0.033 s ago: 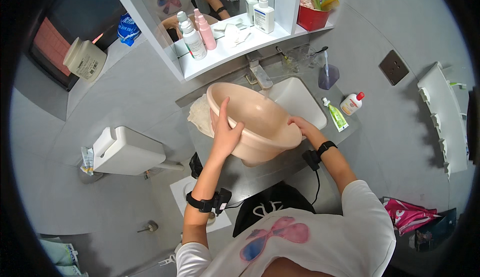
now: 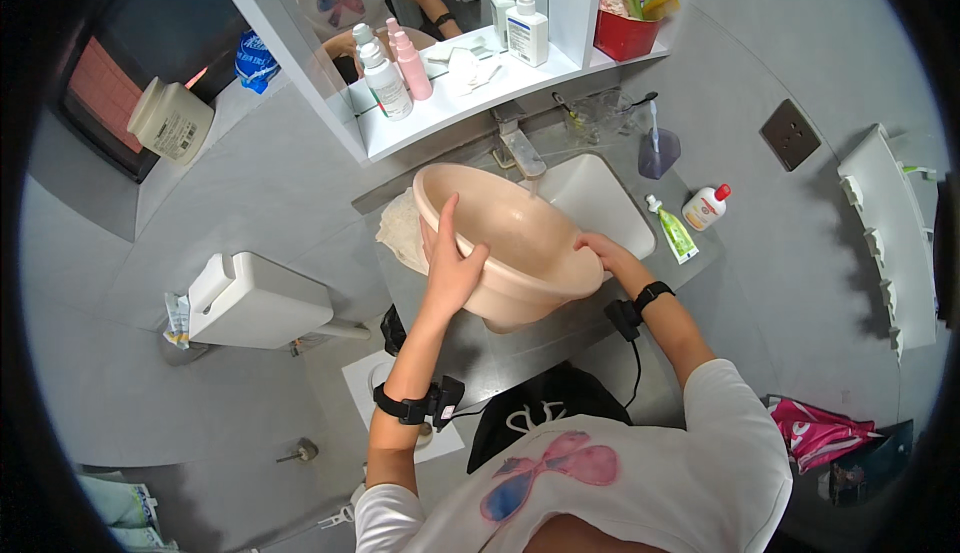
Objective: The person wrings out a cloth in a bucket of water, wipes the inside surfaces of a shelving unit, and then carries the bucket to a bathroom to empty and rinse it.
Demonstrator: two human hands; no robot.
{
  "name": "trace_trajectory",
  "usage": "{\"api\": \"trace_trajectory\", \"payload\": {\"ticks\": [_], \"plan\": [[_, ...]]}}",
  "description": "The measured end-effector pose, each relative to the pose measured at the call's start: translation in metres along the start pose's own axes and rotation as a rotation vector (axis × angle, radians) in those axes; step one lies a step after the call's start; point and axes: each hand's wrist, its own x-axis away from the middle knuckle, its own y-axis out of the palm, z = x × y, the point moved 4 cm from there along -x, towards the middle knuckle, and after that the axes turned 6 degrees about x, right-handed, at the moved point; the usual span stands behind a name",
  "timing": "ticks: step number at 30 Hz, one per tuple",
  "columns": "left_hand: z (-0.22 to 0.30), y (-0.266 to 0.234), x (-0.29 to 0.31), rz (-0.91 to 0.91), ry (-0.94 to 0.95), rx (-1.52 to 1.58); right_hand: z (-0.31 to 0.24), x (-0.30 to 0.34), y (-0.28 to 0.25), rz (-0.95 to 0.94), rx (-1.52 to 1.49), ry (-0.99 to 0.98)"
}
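A pale peach plastic basin (image 2: 505, 223) is held tilted over the near left side of the white sink (image 2: 600, 193), its hollow toward the upper right. My left hand (image 2: 455, 263) grips its left side, the thumb up along the rim and the other fingers mostly hidden behind the wall. At the right end, my right hand (image 2: 602, 251) is closed over the rim. The faucet (image 2: 520, 148) stands just behind the basin, with a faint streak like water below its spout. I cannot make out any water inside the basin.
A cream cloth (image 2: 402, 233) lies left of the basin on the grey counter (image 2: 455, 348). To the sink's right are a green toothpaste tube (image 2: 676, 233), a white red-capped bottle (image 2: 706, 207) and a toothbrush cup (image 2: 658, 155). Overhead juts a white shelf (image 2: 470, 103) with several bottles.
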Motion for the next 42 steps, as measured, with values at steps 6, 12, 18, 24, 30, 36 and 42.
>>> {"api": "trace_trajectory", "payload": {"ticks": [6,12,18,24,30,36,42], "plan": [[-0.029,0.017,0.000,0.009,0.006,0.369,-0.007,-0.007,-0.050,0.091,-0.077,-0.248],[-0.144,0.014,0.045,0.177,-0.259,0.254,-0.048,0.069,-0.030,0.469,0.232,-0.585],[-0.149,0.055,0.029,-0.146,-0.637,0.632,-0.084,0.142,-0.027,0.546,0.371,-0.783],[-0.168,0.110,0.022,-0.055,-0.637,1.072,-0.092,0.189,-0.009,0.770,0.686,-0.924],[-0.158,0.098,0.004,-0.013,-0.504,0.914,-0.067,0.146,-0.056,0.712,0.450,-0.848],[-0.123,0.062,0.009,0.116,-0.310,0.677,-0.043,0.097,-0.070,0.627,0.390,-0.688],[-0.056,0.018,0.023,0.211,-0.172,0.255,-0.013,0.043,-0.039,0.319,0.451,-0.345]]}}
